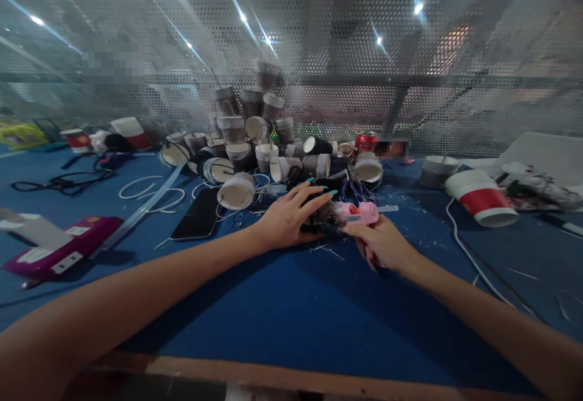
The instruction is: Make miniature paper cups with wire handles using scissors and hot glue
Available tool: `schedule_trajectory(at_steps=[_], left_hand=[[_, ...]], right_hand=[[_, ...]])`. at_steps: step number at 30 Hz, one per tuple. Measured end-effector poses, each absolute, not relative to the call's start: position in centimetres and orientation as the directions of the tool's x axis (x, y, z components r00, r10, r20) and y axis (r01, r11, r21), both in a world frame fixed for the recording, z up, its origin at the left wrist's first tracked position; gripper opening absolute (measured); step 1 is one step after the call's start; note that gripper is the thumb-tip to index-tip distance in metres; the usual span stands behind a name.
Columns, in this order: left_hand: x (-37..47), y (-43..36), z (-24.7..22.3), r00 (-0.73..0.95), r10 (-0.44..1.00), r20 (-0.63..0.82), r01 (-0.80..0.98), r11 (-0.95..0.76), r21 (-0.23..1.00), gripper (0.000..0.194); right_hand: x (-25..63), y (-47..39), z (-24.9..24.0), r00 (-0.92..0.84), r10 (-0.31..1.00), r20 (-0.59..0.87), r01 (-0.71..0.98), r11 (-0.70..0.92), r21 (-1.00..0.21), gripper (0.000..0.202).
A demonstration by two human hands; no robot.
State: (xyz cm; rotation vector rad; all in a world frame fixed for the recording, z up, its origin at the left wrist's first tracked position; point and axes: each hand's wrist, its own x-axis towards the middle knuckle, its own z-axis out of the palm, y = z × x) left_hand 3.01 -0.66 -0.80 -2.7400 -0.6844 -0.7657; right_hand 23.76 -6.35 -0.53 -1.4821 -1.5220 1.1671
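Note:
My right hand [385,243] is closed round the handle of a pink hot glue gun [357,214], with a clear glue stick [388,209] poking out of its back end. The gun's nozzle side points left, towards a dark cup wrapped in stringy material [324,214]. Over this cup lies my left hand [286,215], fingers on top and thumb below, gripping it on the table. Much of the cup is hidden by the fingers. Close behind are dark blue-handled scissors [355,189], partly covered. Loose fibre scraps lie around both hands.
Several wrapped paper cups [232,130] are piled at the back. A phone [195,214] and purple power strip [68,246] lie left. A red can [364,143] stands behind; a red-and-white cup stack [483,197] and white cord [460,237] are right. The table's front edge [273,373] is near.

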Motion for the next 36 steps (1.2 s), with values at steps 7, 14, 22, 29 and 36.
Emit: schedule_trajectory(at_steps=[7, 14, 22, 29, 36], left_hand=[[3.05, -0.73, -0.79, 0.754, 0.384, 0.533, 0.492, -0.868, -0.071, 0.065], [2.99, -0.49, -1.0, 0.749, 0.368, 0.551, 0.482, -0.873, -0.073, 0.066], [2.97, -0.72, -0.83, 0.752, 0.386, 0.535, 0.493, -0.867, -0.068, 0.066], [2.99, -0.72, -0.81, 0.749, 0.393, 0.533, 0.496, -0.867, -0.058, 0.066], [3.04, -0.65, -0.87, 0.746, 0.401, 0.532, 0.5, -0.864, -0.05, 0.067]], right_hand=[[23.69, -6.68, 0.02, -0.101, 0.988, -0.117, 0.363, -0.073, -0.929, 0.027], [23.71, -6.62, -0.16, -0.077, 0.992, -0.098, 0.365, -0.063, -0.929, 0.032], [24.01, -6.64, -0.64, -0.123, 0.99, -0.075, 0.293, -0.036, -0.955, 0.023], [24.0, -6.9, -0.04, -0.074, 0.988, -0.137, 0.346, -0.104, -0.932, 0.031], [24.2, -6.81, -0.27, -0.096, 0.99, -0.107, 0.351, -0.067, -0.934, 0.03]])
